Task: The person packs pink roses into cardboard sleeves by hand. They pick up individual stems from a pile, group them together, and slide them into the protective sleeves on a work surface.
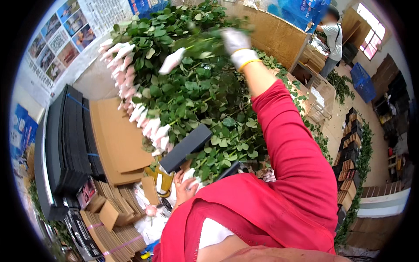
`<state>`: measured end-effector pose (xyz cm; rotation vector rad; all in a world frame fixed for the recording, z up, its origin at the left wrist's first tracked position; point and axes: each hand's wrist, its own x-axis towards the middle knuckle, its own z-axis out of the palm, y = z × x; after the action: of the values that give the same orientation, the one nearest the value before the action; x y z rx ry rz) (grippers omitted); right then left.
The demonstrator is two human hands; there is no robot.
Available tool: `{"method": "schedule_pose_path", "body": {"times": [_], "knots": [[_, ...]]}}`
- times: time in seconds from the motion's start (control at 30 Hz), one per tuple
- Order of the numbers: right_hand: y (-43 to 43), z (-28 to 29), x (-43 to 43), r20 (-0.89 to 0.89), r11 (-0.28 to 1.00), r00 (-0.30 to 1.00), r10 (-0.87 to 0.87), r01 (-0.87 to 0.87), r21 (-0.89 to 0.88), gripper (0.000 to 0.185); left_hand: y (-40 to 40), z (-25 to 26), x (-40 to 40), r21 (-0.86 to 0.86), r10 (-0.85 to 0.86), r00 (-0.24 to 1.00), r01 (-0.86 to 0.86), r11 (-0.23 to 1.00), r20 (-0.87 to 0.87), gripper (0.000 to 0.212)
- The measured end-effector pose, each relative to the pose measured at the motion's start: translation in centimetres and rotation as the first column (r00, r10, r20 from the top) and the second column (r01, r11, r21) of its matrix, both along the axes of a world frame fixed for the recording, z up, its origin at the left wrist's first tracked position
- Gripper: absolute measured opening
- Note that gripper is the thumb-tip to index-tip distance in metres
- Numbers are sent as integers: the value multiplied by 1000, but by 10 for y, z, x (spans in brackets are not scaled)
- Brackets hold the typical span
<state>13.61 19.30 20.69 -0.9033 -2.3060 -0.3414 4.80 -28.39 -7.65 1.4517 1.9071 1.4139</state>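
My right hand point(236, 41), in a white glove with a yellow cuff band, is blurred over the far side of a heap of leafy rose stems point(196, 86). It grips a rose stem whose head, in a pale pink-white net sleeve point(172, 61), points left above the heap. My left hand point(185, 190), bare with a ring, is low and near my body. Its fingers curl about white-sleeved rose heads point(189, 177), with leafy stems running up from them; my red clothing hides part of the wrist. A dark rectangular block point(186, 148) lies just above this hand.
More sleeved rose heads point(126, 70) line the heap's left edge. Cardboard sheets point(119, 140), stacked black panels point(67, 137) and bundled cardboard pieces point(114, 226) stand left. A wooden partition point(275, 39) rises behind. Rightward are a plastic crate point(322, 98) and a person point(332, 39).
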Motion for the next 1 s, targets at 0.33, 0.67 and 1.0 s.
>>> {"method": "schedule_pose_path", "body": {"times": [0.33,0.67,1.0], "knots": [[-146,10,100,269,977,950,162,-192,92,17,-6,29,-1,-116,29,999,-32,993,-24,32],[-186,-176,94,614,855,666,424,-70,-514,23,-2,27,5,-74,59,997,-62,995,-45,57],[-198,-134,94,649,872,721,243,132,-472,37,6,33,-10,-66,29,975,-45,997,-222,57]]}}
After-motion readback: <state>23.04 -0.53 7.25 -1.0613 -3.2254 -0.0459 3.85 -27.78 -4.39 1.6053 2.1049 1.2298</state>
